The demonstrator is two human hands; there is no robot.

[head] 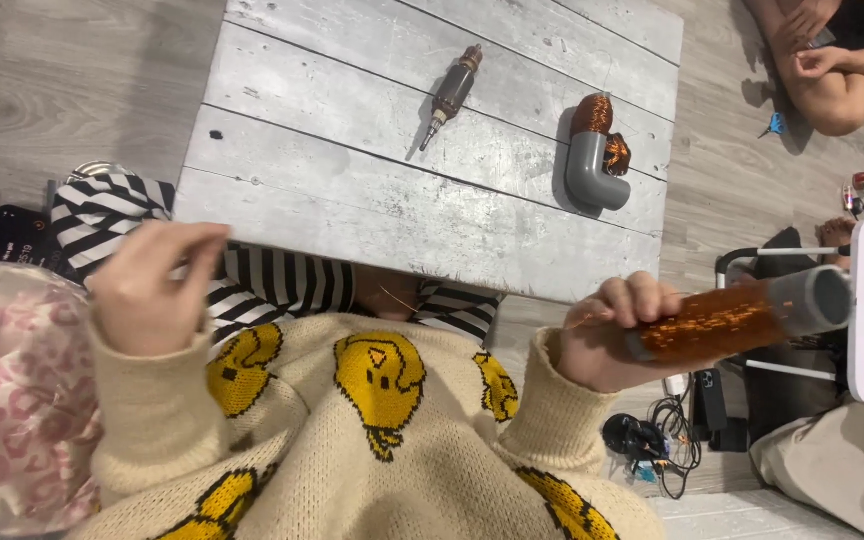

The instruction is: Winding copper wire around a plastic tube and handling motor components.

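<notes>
**Copper wire wound on a grey pipe, held at the table's near edge**

You are looking down past your cream sweater with yellow duck faces, seated at a low grey wooden table [372, 190]. Your right hand [607, 335] is closed around a grey pipe [752, 315], gripping it near one end. Most of the pipe's length is wrapped in shiny copper wire [717, 322]; the bare grey end points away to your right. The pipe is held in the air, just off the table's near right corner.

Your left hand [152, 285] is raised at the table's near left corner, with fingertips pinched together. Whether it grips a strand of wire cannot be told; nothing clear shows between the fingers.

On the tabletop, well apart from both hands, lie two things. A small motor armature [452, 95] with a metal shaft rests near the far middle. To its right sits a grey pipe elbow [592, 170] with copper wire bundled on its upper end.

Black-and-white striped fabric [272, 275] shows under the table edge. Another person's legs [822, 70] are on the floor at the far right, and a tangle of black cables [667, 435] lies near your right elbow.
</notes>
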